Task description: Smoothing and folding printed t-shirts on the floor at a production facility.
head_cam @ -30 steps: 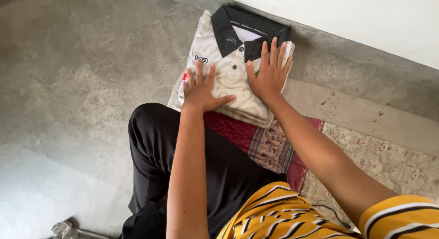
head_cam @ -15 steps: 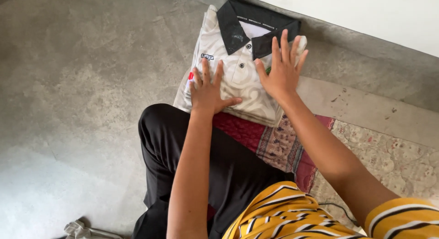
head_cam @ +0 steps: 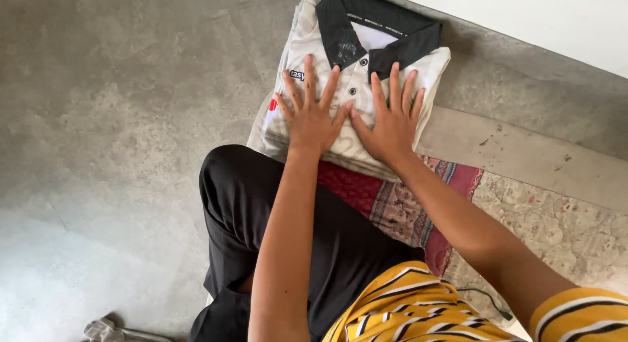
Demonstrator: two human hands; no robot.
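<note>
Both palms flat on a folded cream polo shirt with a black collar (head_cam: 356, 87)

Head view: left hand (head_cam: 313, 116) and right hand (head_cam: 391, 123) lie side by side, fingers spread wide, pressing the shirt flat, probably to keep the fold neat. It sits on the grey concrete floor (head_cam: 98, 119), its near edge over a red patterned rug (head_cam: 399, 205), just past the black-trousered knee (head_cam: 242, 185). Small dark logo patch at the chest's left, red tag at the edge, dark buttons down the placket

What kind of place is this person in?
Probably a room in a home: a bare grey floor, a patterned rug beside a pale wall, and a folded shirt lying under both flat hands.
</note>
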